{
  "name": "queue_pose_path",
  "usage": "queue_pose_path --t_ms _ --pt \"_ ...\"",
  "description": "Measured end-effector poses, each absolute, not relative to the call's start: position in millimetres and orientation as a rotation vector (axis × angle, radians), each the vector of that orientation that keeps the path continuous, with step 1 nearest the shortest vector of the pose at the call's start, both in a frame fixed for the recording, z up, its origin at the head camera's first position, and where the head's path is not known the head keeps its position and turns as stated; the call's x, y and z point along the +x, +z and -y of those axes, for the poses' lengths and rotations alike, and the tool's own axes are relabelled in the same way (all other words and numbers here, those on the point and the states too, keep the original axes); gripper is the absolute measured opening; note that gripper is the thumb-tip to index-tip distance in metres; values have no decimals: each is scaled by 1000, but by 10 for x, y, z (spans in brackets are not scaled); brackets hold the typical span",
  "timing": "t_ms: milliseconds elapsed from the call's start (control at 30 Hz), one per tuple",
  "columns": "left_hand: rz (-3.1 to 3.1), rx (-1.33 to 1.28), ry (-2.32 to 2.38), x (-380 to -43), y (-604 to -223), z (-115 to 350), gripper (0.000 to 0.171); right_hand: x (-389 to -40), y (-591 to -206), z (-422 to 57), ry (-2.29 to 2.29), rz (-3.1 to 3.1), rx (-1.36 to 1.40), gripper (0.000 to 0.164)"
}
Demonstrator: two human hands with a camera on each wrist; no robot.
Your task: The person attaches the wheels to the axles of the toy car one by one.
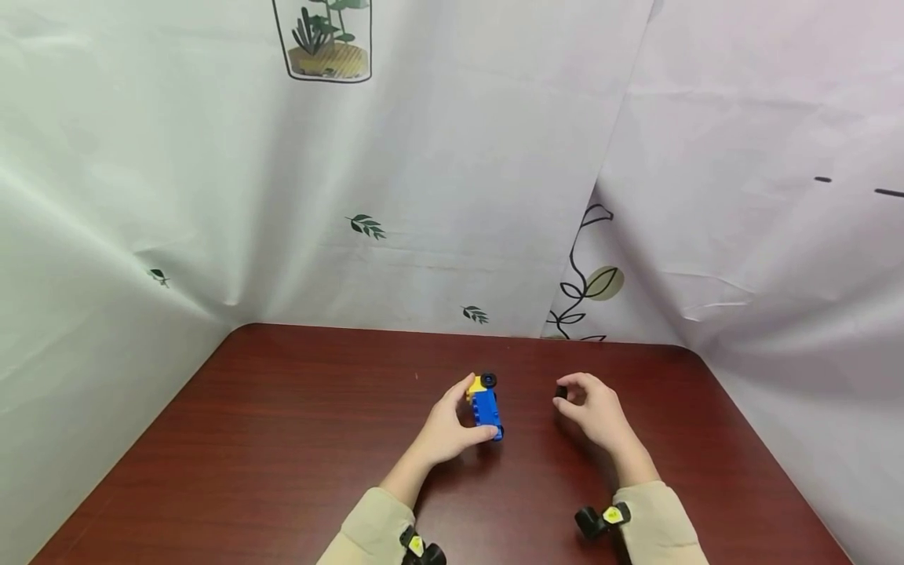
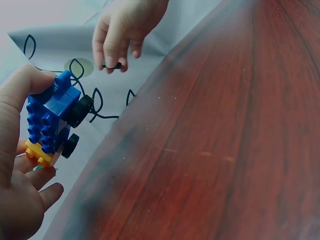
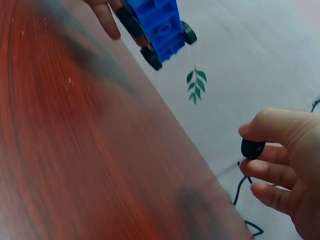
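My left hand (image 1: 446, 430) grips a toy car (image 1: 486, 408) of blue and yellow building blocks between thumb and fingers, above the table. In the left wrist view the studs and yellow end of the car (image 2: 55, 112) show, with two black wheels on one side. From the right wrist, its blue underside (image 3: 162, 30) and three wheels are visible. To the right, my right hand (image 1: 599, 412) pinches a small black wheel (image 1: 561, 391) between thumb and fingertips, apart from the car. That loose wheel (image 3: 252, 148) appears as a dark round piece in the right wrist view.
Both hands are over a dark red-brown wooden table (image 1: 282, 439) with rounded far corners. A pale cloth (image 1: 452, 157) printed with leaves and a plant jar hangs behind it and along the sides. Each sleeve carries a black wrist camera (image 1: 593, 522).
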State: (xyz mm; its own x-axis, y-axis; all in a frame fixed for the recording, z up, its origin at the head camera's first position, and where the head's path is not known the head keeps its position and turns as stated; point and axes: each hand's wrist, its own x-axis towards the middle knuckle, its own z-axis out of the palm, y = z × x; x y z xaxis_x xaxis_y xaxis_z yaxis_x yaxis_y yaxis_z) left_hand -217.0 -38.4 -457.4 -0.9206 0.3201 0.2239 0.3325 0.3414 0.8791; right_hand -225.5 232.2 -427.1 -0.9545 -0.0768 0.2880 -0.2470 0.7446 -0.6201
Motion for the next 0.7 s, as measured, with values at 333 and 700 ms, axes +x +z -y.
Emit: queue_pose_path --t_ms 333,700 --pt "2563 -602 -1677 -2173 -4548 390 92 -2255 -4230 -2145 1114 2638 293 28" --pt "2579 -584 -1687 -2193 -4569 391 92 -2197 -4239 -2033 1192 2553 329 25"
